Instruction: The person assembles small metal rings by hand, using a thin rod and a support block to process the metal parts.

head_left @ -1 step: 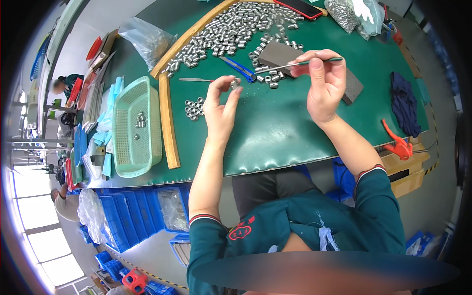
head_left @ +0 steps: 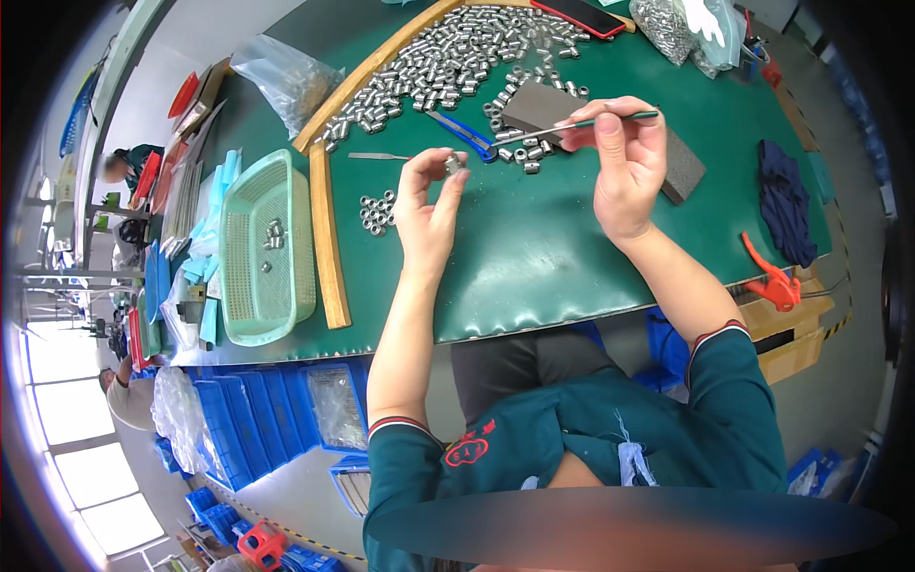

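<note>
My left hand (head_left: 426, 210) pinches a small silvery metal sleeve (head_left: 453, 165) between thumb and fingertips, above the green table. To the right, my right hand (head_left: 631, 176) is closed on a needle file (head_left: 543, 132), a thin metal rod with a dark green handle; its tip points left toward the sleeve, apart from it. Behind my left hand lies a flat file (head_left: 378, 155), partly hidden by the fingers. A blue utility knife (head_left: 464, 133) rests between the hands. Left of my left wrist stands a small group of metal sleeves (head_left: 377, 212).
A big heap of sleeves (head_left: 448, 57) lies behind wooden strips (head_left: 331, 238). At left stands a green basket (head_left: 307, 248) holding several sleeves. Grey blocks (head_left: 681, 170) sit behind my right hand. A phone (head_left: 586, 16), dark cloth (head_left: 786, 200) and orange-handled tool (head_left: 777, 286) are farther out.
The needle file and my right hand have shifted very slightly to the left. My left hand keeps its pinch on the sleeve.
</note>
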Tool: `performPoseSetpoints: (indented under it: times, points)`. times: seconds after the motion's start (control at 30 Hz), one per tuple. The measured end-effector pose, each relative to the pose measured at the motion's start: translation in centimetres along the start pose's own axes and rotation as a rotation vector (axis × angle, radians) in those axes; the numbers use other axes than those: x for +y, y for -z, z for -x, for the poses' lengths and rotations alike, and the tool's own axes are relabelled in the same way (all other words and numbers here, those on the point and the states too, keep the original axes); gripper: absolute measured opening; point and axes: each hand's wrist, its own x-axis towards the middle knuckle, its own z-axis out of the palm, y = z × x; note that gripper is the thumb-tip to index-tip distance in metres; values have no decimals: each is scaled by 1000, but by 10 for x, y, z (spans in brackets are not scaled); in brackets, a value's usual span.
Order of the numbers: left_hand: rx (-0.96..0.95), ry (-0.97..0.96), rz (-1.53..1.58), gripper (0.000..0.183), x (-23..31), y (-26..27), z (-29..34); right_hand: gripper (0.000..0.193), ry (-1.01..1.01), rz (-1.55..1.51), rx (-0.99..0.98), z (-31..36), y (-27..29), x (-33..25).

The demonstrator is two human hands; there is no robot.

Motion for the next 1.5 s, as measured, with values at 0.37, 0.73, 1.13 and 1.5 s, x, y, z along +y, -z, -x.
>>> performPoseSetpoints:
  times: [0.37, 0.73, 1.13, 1.5]
  points:
    - [-40, 114, 489, 25, 9, -1, -2, 22, 392, 243, -261, 4, 2, 8]
    - [-39, -42, 79, 29, 0, -1, 1, 21, 361, 252, -282, 7, 1, 6]
    - [-95, -170, -170, 33, 10, -4, -1, 21, 449, 374, -438, 3, -3, 1]
    - [40, -363, -477, 32, 7, 1, -5, 17, -381, -116, 203, -17, 5, 9]
